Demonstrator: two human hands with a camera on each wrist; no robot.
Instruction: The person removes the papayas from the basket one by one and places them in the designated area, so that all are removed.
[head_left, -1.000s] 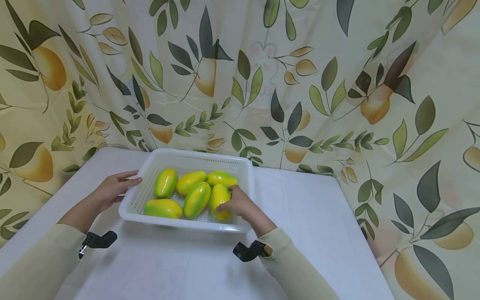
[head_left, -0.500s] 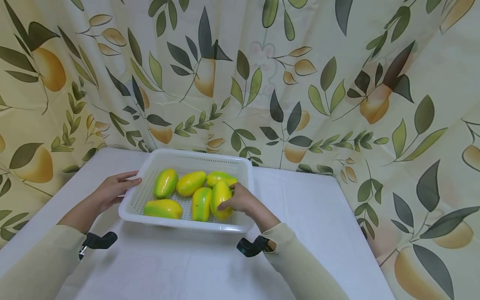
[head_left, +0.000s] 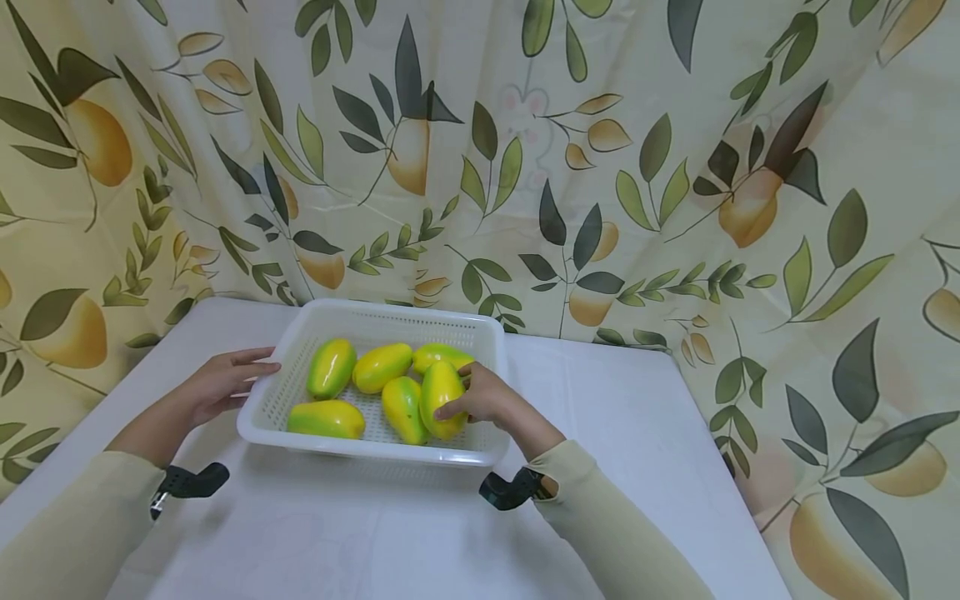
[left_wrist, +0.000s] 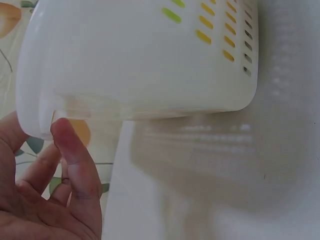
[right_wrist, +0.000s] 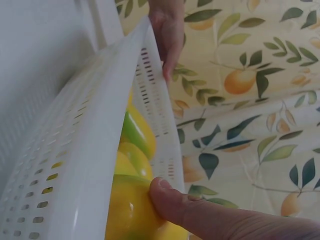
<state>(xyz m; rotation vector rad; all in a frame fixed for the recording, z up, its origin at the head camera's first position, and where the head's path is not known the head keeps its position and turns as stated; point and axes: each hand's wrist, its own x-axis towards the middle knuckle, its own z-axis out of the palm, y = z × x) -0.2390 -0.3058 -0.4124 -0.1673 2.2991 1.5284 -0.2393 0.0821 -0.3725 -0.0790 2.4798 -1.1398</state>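
In the head view, a white plastic basket [head_left: 273, 434] holds several glossy yellow-green mangoes. My right hand [head_left: 491, 396] grips the rightmost mango [head_left: 441, 404], its thumb across the front and its fingers reaching behind. Leaning against that fruit is a second mango [head_left: 402, 408]. Other mangoes lie at the back and left, one of them the front-left mango [head_left: 327, 418]. At the basket's left end, my left hand [head_left: 219, 387] touches the rim with fairly straight fingers. The left wrist view shows a fingertip [left_wrist: 65, 132] against the rim's corner; the right wrist view shows the right thumb [right_wrist: 172, 200] on the held mango.
The basket stands on a table with a white cloth [head_left: 360, 525]. Behind and beside the table hangs a curtain [head_left: 502, 242] printed with leaves and fruit. Both wrists carry black camera mounts, such as the right mount [head_left: 510, 489].
The mango in the basket's middle has turned and slid right, against the one in my right hand. The held mango has shifted slightly. My left hand has edged a little to the left.
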